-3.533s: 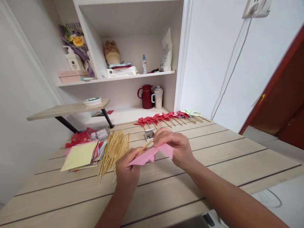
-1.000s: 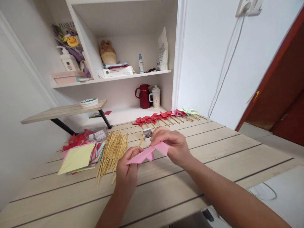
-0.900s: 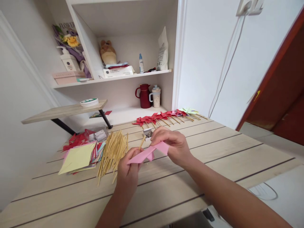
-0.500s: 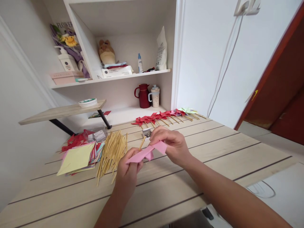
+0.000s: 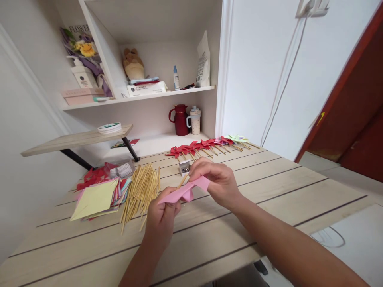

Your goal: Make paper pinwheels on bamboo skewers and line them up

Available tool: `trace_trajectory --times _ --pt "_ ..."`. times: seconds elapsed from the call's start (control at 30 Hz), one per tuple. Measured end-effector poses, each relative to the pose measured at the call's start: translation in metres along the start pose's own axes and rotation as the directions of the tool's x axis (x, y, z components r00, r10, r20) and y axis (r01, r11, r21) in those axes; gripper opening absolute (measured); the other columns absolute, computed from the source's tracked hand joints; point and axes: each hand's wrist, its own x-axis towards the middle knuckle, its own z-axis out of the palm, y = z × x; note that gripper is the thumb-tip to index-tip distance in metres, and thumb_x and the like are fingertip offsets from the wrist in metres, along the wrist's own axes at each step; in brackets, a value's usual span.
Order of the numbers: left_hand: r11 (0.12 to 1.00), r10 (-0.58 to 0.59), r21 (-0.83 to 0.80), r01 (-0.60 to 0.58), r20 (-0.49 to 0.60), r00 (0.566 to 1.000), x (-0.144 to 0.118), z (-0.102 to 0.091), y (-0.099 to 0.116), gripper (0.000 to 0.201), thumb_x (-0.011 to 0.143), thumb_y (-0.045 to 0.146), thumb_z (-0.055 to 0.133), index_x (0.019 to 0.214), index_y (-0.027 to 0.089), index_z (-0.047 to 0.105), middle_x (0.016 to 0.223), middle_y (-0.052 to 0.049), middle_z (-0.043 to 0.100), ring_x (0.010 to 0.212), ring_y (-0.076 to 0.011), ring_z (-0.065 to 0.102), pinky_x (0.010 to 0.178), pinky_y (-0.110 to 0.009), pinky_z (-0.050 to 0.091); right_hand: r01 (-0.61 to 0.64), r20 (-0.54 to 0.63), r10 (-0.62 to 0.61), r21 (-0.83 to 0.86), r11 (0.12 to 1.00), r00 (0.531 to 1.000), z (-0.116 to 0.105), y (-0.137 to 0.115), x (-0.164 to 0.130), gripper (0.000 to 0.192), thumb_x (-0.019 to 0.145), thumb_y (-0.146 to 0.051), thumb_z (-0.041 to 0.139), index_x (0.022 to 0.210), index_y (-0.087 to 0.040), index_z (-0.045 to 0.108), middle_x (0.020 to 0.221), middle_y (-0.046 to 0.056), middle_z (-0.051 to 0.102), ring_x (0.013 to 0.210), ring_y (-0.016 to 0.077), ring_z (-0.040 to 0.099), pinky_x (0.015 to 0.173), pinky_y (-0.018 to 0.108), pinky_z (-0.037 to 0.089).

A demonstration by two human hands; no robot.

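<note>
Held in the left hand [image 5: 163, 209], pinched: one end of the pink paper [image 5: 179, 194], and a stick [image 5: 182, 181]. Pinched in the right hand [image 5: 214, 181]: the paper's other side, up above the table [image 5: 215, 235]. Seems like the step of fitting stick to paper; calls for keeping the paper still and lining up the stick's tip. Off to the left, sticks [image 5: 140, 187], then sheets [image 5: 95, 199]. Past the hands, a box [image 5: 184, 163] of shiny bits [image 5: 186, 170]; farther back, pinwheels [image 5: 203, 146] in a row.
</note>
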Motion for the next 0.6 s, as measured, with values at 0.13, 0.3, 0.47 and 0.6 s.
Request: trace_trajectory --times 0.13,0.3,0.47,0.6 --pt "1.0 0.014 0.02 -0.014 -0.004 1.0 -0.0008 -0.0003 -0.0012 0.04 0.098 0.042 0.047 0.065 0.019 0.051 0.055 0.005 0.037 0.051 -0.0093 0.03 0.052 -0.026 0.022 0.005 -0.004 -0.005 -0.007 1.0 1.0 0.0002 0.0011 -0.0008 0.012 0.086 -0.015 0.072 0.088 -0.025 0.077 0.08 0.003 0.068 0.078 0.017 0.062 0.067 0.033 0.051" --pt "0.999 0.039 0.025 -0.038 -0.012 0.999 -0.0009 0.0011 -0.0009 0.035 0.097 0.041 0.047 0.072 0.018 0.057 0.055 0.006 0.037 0.05 -0.0092 0.03 0.051 -0.025 0.022 0.034 0.005 -0.034 -0.021 0.999 0.999 0.001 0.0006 -0.0015 0.012 0.088 -0.015 0.07 0.089 -0.025 0.077 0.078 0.003 0.069 0.078 0.0168 0.062 0.068 0.033 0.051" --pt "0.998 0.057 0.037 -0.056 -0.019 0.998 -0.0011 0.0016 0.0011 0.038 0.097 0.039 0.048 0.064 0.019 0.051 0.054 0.006 0.037 0.05 -0.009 0.029 0.05 -0.024 0.023 0.041 0.0 -0.041 -0.027 0.999 0.999 0.0012 0.0004 -0.001 0.011 0.087 -0.016 0.071 0.088 -0.025 0.077 0.079 0.003 0.07 0.077 0.0169 0.063 0.067 0.032 0.051" --pt "0.998 0.059 0.027 -0.059 -0.023 0.998 -0.0015 0.002 0.0023 0.037 0.097 0.038 0.047 0.066 0.018 0.054 0.055 0.006 0.036 0.051 -0.0089 0.028 0.05 -0.024 0.023 0.047 -0.001 -0.047 -0.041 0.998 0.999 0.001 0.0 -0.0006 0.012 0.087 -0.015 0.07 0.088 -0.025 0.077 0.079 0.003 0.07 0.077 0.017 0.063 0.067 0.033 0.051"
